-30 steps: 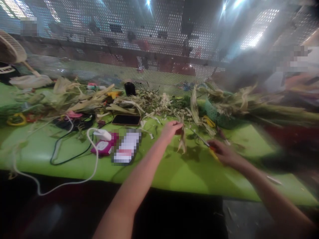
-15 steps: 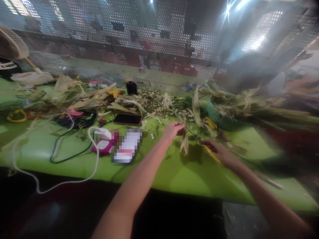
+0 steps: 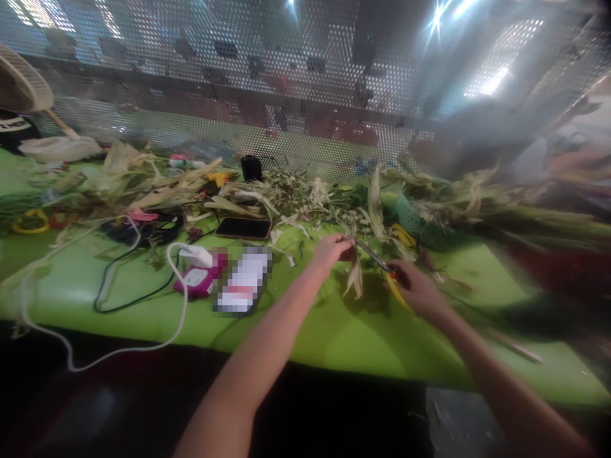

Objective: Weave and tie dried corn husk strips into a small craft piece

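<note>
My left hand [image 3: 333, 250] pinches a pale dried corn husk [image 3: 354, 280], whose end hangs down over the green table [image 3: 329, 331]. Scissors [image 3: 377, 256] with yellow handles are gripped in my right hand [image 3: 416, 289]. Their blades point up and left, and the tips reach the husk close to my left fingers. Whether the blades touch the husk I cannot tell. More husks and trimmed scraps [image 3: 305, 191] lie just beyond my hands.
Left of my arm lie a blurred-out phone [image 3: 244, 280], a dark phone [image 3: 243, 228], a magenta power block [image 3: 198, 280] and a looping white cable [image 3: 184, 318]. A teal basket [image 3: 415, 219] with husks stands at the right. Behind rises a perforated metal panel [image 3: 305, 83].
The scissors have turned in my right hand, so their blades show more clearly and the yellow handle hangs more steeply. My left hand stays in almost the same place on the husk.
</note>
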`<control>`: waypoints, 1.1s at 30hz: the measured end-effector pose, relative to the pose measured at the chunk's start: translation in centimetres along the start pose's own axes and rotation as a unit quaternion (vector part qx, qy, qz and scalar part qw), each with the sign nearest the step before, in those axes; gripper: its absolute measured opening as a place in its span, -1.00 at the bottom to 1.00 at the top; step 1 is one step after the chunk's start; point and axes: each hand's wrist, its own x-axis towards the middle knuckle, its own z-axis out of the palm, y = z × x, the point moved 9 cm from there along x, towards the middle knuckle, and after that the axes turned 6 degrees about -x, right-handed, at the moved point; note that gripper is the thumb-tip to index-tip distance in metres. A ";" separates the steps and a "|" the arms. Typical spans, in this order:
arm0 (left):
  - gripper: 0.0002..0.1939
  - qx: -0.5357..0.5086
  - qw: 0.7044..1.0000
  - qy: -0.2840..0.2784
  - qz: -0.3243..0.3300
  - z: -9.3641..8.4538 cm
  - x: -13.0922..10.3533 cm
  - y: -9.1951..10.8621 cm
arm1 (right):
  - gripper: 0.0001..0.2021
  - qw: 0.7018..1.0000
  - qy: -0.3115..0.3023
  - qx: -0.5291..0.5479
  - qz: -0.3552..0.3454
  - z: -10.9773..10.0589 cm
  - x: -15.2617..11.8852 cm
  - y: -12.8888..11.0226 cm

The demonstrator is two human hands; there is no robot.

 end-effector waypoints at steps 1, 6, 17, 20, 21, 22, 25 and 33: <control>-0.93 0.002 1.000 -0.001 -0.004 0.1 0.0 -0.1 | -0.59 1.000 0.009 -0.003 -0.004 0.0 0.0 -0.1; -0.96 0.016 1.000 -0.003 -0.015 0.4 -0.1 -0.4 | -0.63 0.998 0.047 -0.027 -0.017 -0.2 0.2 -0.6; -0.90 0.005 1.000 -0.006 -0.020 0.5 -0.4 -0.1 | -0.68 0.997 0.064 -0.027 -0.020 0.8 0.3 0.7; -0.87 -0.001 1.000 -0.007 -0.025 0.6 -0.5 0.0 | -0.69 0.997 0.074 -0.005 -0.009 0.6 0.3 1.5; -0.86 -0.005 1.000 -0.007 -0.028 0.6 -0.6 0.1 | -0.69 0.997 0.078 0.000 -0.007 0.5 0.3 1.7; -0.87 -0.009 0.999 -0.006 -0.031 0.7 -0.7 0.2 | -0.69 0.997 0.080 0.004 -0.003 0.4 0.2 1.9; -0.88 -0.018 0.999 -0.008 -0.043 0.9 -1.0 0.4 | -0.67 0.998 0.063 0.003 0.009 0.3 0.0 2.3; -0.74 -0.026 0.998 -0.029 -0.040 1.3 -1.1 0.8 | -0.63 0.999 0.031 -0.035 0.011 0.0 -0.6 2.1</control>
